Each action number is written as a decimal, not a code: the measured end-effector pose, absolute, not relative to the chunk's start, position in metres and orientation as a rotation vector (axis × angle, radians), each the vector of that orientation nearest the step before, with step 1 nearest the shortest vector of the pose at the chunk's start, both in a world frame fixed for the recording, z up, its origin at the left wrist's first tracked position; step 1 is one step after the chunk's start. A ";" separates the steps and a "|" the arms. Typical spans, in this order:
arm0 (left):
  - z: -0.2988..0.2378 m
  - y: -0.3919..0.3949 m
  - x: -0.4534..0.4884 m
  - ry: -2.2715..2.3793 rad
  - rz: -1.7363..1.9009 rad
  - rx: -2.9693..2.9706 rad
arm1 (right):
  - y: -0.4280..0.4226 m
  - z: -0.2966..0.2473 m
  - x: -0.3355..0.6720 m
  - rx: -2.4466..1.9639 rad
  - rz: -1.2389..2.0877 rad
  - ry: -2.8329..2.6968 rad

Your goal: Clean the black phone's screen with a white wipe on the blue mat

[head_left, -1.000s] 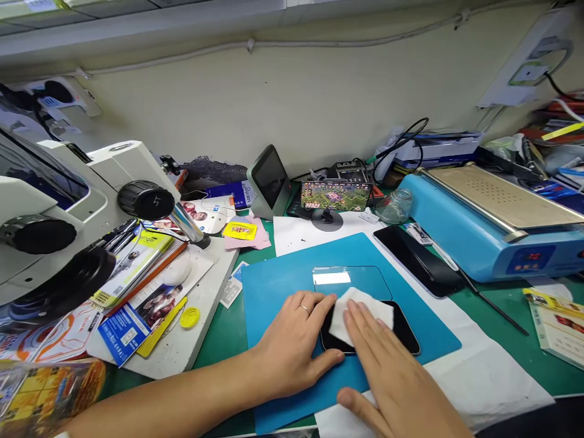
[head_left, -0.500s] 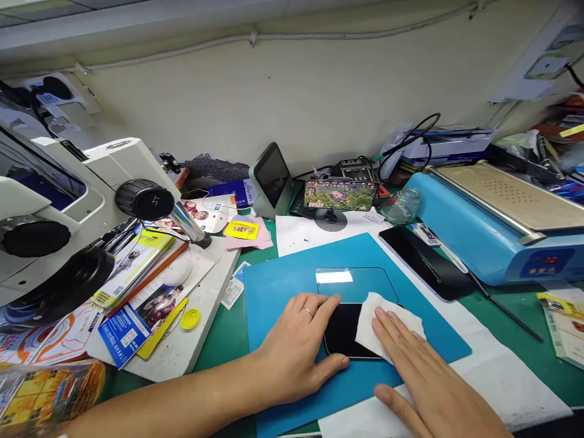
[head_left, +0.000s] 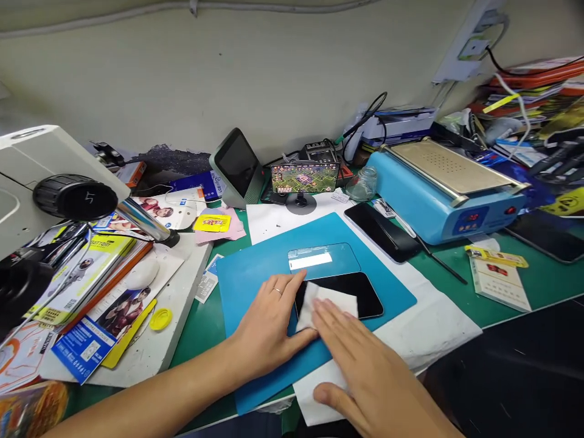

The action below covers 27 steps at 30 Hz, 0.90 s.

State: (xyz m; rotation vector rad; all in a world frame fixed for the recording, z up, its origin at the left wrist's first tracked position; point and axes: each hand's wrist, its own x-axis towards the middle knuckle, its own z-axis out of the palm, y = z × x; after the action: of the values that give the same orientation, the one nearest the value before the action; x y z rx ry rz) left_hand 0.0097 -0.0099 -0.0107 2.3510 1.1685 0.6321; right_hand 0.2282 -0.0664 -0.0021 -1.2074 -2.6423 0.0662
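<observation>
A flat, black, rectangular phone (head_left: 367, 293) with a glossy screen is being supported by a blue rectangular mat (head_left: 258, 258), its left end being clasped between the thumb and forefinger of the left hand (head_left: 267, 319). A thin white cloth (head_left: 308, 306) is being pressed onto the left part of the screen beneath the flattened, unclenched fingers of the right hand (head_left: 360, 359), whose thumb is being held apart. Just beyond the phone, a clear, dark-edged, rectangular sheet (head_left: 340, 257) is being borne by the same mat.
</observation>
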 end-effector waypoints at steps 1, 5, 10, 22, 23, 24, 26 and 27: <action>-0.010 -0.010 0.010 1.175 0.618 2.352 | -0.067 -0.004 0.240 -1.248 0.013 -2.610; -0.009 -0.010 0.010 1.189 0.576 2.345 | -0.055 -0.012 0.273 -1.409 -0.129 -2.505; -0.008 -0.010 0.009 1.194 0.566 2.337 | -0.039 -0.018 0.262 -1.493 -0.180 -2.477; -0.006 -0.009 0.008 1.189 0.549 2.350 | -0.064 -0.010 0.290 -1.177 -0.021 -2.392; -0.005 -0.009 0.007 1.181 0.552 2.351 | -0.058 -0.006 0.293 -1.177 0.006 -2.353; -0.005 -0.009 0.007 1.173 0.555 2.352 | -0.050 -0.001 0.294 -1.184 0.025 -2.311; -0.005 -0.009 0.006 1.161 0.566 2.359 | -0.028 0.011 0.295 -1.202 0.030 -2.245; -0.005 -0.009 0.006 1.159 0.572 2.362 | -0.014 0.017 0.294 -1.231 0.018 -2.213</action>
State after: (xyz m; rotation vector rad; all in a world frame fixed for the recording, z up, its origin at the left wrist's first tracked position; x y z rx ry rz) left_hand 0.0057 -0.0091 -0.0047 2.3624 1.1590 0.5720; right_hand 0.2937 -0.0144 0.0165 -1.2315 -2.2132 0.0180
